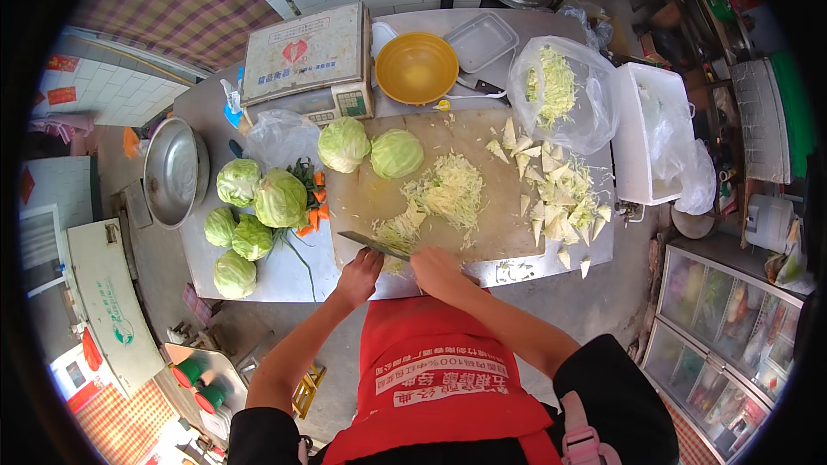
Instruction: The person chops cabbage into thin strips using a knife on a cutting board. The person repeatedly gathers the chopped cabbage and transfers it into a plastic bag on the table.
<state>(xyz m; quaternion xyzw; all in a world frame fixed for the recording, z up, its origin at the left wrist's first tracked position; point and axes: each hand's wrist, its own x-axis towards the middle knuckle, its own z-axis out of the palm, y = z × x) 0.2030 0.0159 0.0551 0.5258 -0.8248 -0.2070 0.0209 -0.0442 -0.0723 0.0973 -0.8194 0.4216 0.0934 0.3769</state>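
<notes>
My right hand point(440, 272) grips the handle of a kitchen knife point(375, 245) at the near edge of a worn cutting board point(510, 206). The dark blade points left across the board. My left hand point(360, 278) has its fingers bent against the near side of the blade; whether anything is under them is hidden. Just beyond the blade lies finely cut cabbage point(402, 232), which runs into a larger heap of shredded cabbage point(455, 190). Two whole cabbages point(397, 154) rest at the board's far left.
Several cabbages point(280, 197) and carrot pieces point(314, 216) lie left of the board. Cabbage core wedges point(562, 206) are heaped right, below a plastic bag of shreds point(549, 90). Behind stand a scale point(307, 55), yellow bowl point(417, 68) and second knife point(486, 86); a foam box point(646, 135) is at right.
</notes>
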